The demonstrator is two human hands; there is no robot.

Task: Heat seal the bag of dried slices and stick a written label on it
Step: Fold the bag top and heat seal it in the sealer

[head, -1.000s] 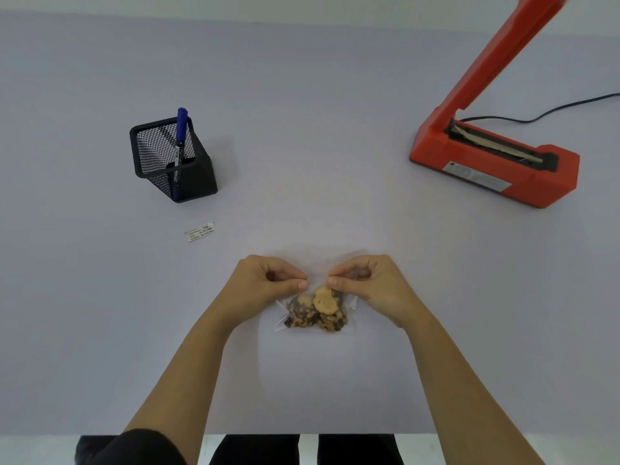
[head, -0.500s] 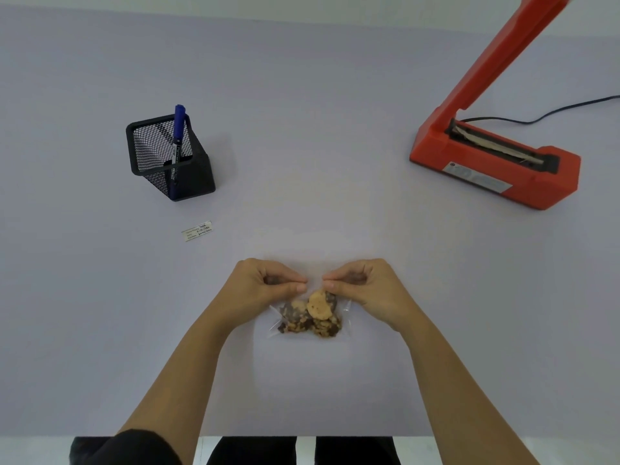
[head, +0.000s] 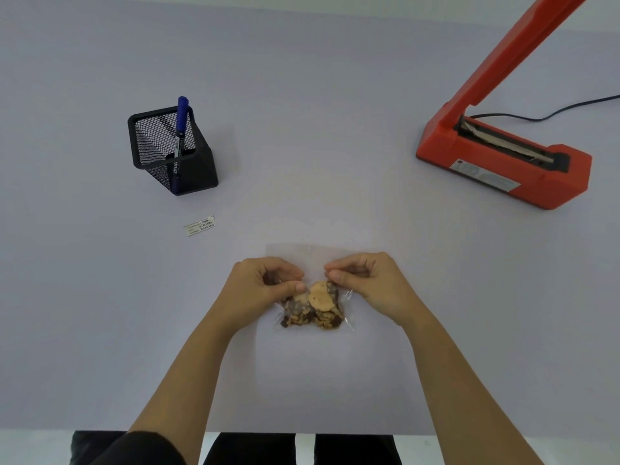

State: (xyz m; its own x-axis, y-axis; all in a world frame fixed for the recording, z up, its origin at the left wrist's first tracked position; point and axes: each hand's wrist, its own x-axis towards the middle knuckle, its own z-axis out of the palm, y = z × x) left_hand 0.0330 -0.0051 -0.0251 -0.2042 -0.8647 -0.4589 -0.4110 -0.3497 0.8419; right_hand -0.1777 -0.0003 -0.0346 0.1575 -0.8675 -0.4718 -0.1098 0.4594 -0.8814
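Note:
A clear plastic bag (head: 313, 255) of brown and yellow dried slices (head: 315, 305) lies flat on the table in front of me, its empty upper part pointing away. My left hand (head: 265, 285) pinches the bag's left side just above the slices. My right hand (head: 365, 280) pinches its right side at the same height. A small white label (head: 199, 225) with writing lies on the table to the left. The orange heat sealer (head: 503, 162) stands at the far right with its arm raised.
A black mesh pen holder (head: 171, 152) with a blue marker (head: 181, 129) stands at the left, behind the label. The sealer's black cable (head: 550, 112) runs off to the right. The lilac table (head: 318, 129) ends at its near edge close to my body.
Both hands keep their pinch on the bag and have shifted it slightly; the slices sit bunched lower in the bag. Nothing else has moved.

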